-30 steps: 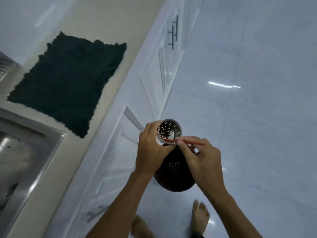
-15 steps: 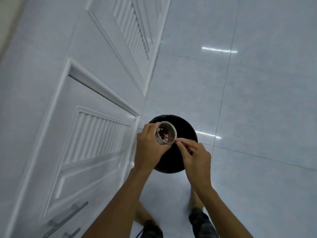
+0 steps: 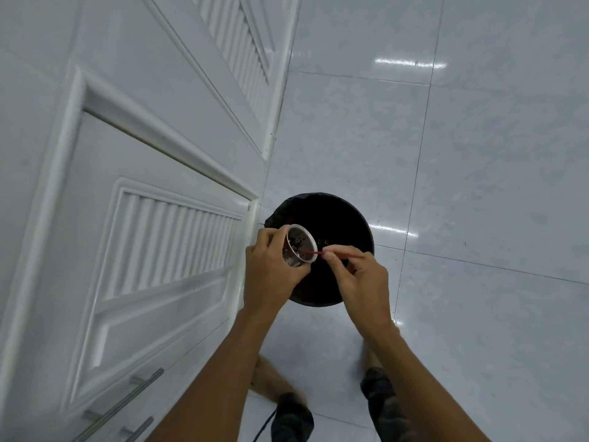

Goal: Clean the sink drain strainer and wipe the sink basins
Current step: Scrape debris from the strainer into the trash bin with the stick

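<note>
Single head-worn view; faces steeply down at floor [image 3: 478, 154]; bin [image 3: 334, 218] near, centre.

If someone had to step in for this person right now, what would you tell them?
Left hand: grips the strainer, tipped over the black bin.
Right hand: pinches a thin red stick, its tip inside the strainer.
Done: strainer is out of the sink and at the bin; picking is under way.
Left: dark bits sit in the strainer, so finish clearing it, then wipe the basins. The sink is out of view.
</note>
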Action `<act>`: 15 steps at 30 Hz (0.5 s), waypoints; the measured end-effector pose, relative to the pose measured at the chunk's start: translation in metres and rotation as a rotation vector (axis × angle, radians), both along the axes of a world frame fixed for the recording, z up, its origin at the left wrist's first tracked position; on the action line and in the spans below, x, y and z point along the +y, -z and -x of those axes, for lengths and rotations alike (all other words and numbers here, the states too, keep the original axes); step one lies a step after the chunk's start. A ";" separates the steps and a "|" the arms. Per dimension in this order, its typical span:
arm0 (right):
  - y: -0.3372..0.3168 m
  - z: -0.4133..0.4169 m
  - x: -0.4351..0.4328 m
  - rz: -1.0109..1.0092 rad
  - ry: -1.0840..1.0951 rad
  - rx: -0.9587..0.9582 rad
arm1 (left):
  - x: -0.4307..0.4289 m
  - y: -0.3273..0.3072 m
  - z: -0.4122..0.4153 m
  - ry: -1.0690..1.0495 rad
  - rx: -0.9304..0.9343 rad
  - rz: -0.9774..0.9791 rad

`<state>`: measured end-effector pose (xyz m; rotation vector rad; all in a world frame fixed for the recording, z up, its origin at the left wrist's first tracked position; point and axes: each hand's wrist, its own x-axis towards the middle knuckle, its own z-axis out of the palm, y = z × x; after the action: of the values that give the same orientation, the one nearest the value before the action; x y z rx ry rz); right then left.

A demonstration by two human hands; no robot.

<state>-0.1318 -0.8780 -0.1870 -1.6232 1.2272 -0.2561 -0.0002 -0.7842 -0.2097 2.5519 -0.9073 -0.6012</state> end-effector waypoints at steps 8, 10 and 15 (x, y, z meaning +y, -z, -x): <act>0.005 0.000 0.000 0.019 0.003 0.033 | 0.002 0.001 0.001 0.003 0.050 0.008; 0.005 -0.002 0.007 0.000 0.006 0.000 | 0.003 0.001 0.000 -0.013 0.097 0.029; 0.012 -0.004 0.016 -0.045 0.066 -0.008 | 0.006 0.003 0.002 0.020 0.106 0.091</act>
<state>-0.1276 -0.8621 -0.1992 -1.5436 1.2738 -0.2746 -0.0019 -0.7780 -0.2129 2.4090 -0.9039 -0.6783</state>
